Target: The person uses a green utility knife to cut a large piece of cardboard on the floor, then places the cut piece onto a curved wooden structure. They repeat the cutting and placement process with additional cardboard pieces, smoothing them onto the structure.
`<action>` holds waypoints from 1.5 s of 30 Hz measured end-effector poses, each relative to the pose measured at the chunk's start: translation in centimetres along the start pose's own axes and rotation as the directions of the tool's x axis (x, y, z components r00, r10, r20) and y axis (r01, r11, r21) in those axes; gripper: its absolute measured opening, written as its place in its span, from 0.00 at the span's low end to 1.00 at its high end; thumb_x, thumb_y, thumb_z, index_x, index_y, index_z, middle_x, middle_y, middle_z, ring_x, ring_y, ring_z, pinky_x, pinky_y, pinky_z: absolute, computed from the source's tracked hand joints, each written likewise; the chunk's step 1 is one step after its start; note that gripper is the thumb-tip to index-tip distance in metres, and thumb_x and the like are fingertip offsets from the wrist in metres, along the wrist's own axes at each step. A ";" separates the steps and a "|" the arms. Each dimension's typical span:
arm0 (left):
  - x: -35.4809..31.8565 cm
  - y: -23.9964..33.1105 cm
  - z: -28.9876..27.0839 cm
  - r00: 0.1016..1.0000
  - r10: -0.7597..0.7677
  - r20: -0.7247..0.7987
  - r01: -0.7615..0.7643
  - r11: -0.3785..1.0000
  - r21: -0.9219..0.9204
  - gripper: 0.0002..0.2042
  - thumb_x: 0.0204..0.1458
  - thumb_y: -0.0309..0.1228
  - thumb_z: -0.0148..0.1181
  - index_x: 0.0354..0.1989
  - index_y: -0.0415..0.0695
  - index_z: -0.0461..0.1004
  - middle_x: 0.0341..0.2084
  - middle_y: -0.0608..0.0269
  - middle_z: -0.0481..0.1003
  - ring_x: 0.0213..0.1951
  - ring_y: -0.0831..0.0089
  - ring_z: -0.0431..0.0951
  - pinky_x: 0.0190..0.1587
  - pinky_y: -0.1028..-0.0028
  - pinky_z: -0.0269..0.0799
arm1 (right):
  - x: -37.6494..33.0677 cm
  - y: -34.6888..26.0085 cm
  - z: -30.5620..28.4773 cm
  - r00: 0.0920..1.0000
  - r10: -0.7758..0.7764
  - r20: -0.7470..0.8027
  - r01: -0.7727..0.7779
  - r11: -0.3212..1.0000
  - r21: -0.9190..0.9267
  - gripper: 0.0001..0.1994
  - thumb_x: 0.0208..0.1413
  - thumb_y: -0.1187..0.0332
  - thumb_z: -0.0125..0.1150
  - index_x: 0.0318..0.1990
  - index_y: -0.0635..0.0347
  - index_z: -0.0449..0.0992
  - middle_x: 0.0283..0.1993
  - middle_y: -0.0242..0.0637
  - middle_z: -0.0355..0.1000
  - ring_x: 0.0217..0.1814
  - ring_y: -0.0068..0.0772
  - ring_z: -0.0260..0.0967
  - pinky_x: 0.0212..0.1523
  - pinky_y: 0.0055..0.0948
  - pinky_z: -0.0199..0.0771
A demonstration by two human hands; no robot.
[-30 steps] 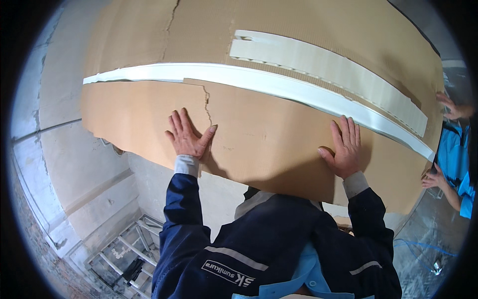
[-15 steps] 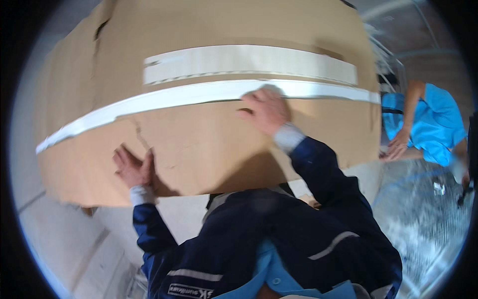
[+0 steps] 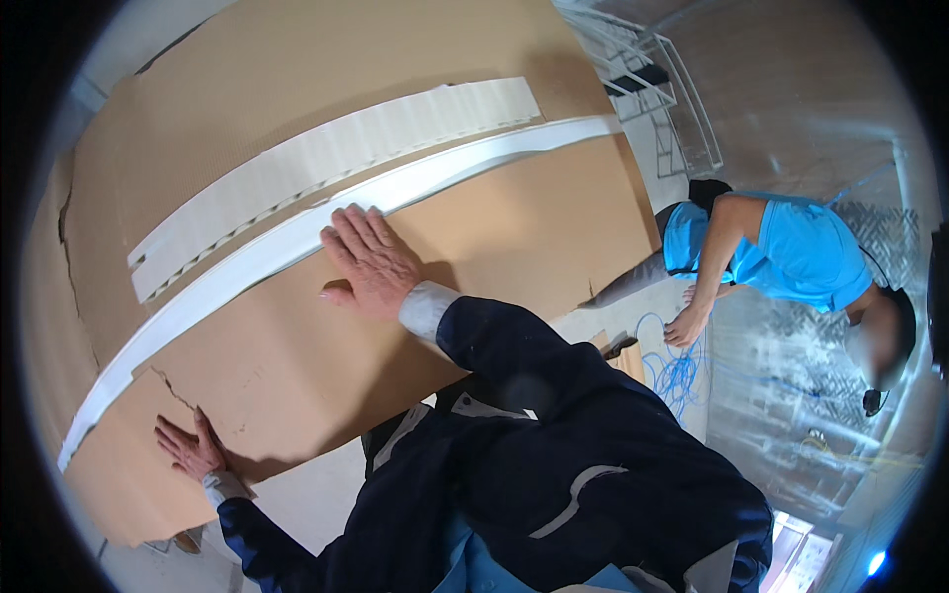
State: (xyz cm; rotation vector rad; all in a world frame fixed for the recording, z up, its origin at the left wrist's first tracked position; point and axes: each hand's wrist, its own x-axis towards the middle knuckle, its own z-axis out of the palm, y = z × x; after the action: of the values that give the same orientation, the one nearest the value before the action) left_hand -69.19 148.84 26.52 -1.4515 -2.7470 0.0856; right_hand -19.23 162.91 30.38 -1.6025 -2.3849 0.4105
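The big brown cardboard sheet (image 3: 297,227) fills most of the view, tilted and held up in front of the person, well above the pale floor (image 3: 306,499). To handle a panel this wide, it looks wise to keep both palms flat and far apart — it already shows a tear (image 3: 173,387) near the lower left, so any bending there could split it further. Two white strips cross it: a long white tape band (image 3: 326,232) and above it a white corrugated strip (image 3: 326,168). The right hand (image 3: 371,259) lies open and flat on the sheet, fingertips touching the tape band. The left hand (image 3: 190,447) is open too, pressed flat near the lower edge just beside the tear.

To the right a co-worker in a blue shirt (image 3: 791,252) bends over a blue cable coil (image 3: 677,371) on the floor; a white wire rack (image 3: 657,89) stands beyond — keep the sheet's far edge apart from both.
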 end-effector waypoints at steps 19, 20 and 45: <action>-4.2 -7.5 -0.3 0.916 -0.388 0.104 0.314 0.531 -0.787 0.48 0.57 0.55 0.67 0.72 0.28 0.53 0.59 0.42 0.73 0.56 0.57 0.77 0.60 0.58 0.73 | -19.7 35.5 -15.4 0.581 0.718 -0.383 -0.750 0.655 0.093 0.47 0.58 0.33 0.57 0.70 0.67 0.64 0.71 0.56 0.64 0.74 0.57 0.61 0.72 0.47 0.60; -6.4 -7.8 -0.2 0.903 -0.426 0.049 0.273 0.482 -0.832 0.46 0.56 0.54 0.68 0.70 0.30 0.56 0.57 0.42 0.74 0.56 0.57 0.78 0.61 0.58 0.73 | -22.6 37.3 -15.6 0.340 0.813 -0.473 -0.898 0.429 0.092 0.47 0.57 0.32 0.56 0.69 0.67 0.64 0.70 0.56 0.66 0.71 0.58 0.63 0.72 0.47 0.61; -19.5 6.7 0.2 0.828 -0.068 0.556 0.424 -0.573 -0.701 0.04 0.61 0.32 0.65 0.40 0.48 0.79 0.26 0.74 0.76 0.34 0.76 0.79 0.46 0.67 0.81 | -46.3 52.9 -12.3 -0.054 0.983 0.177 -0.278 -0.185 0.942 0.19 0.67 0.59 0.59 0.54 0.68 0.77 0.52 0.47 0.79 0.54 0.44 0.78 0.51 0.48 0.81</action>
State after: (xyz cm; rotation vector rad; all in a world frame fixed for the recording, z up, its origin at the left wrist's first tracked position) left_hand -52.70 136.47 25.81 0.0954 -2.5735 -3.2219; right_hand 47.73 140.15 20.91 -1.8607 0.0756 0.7400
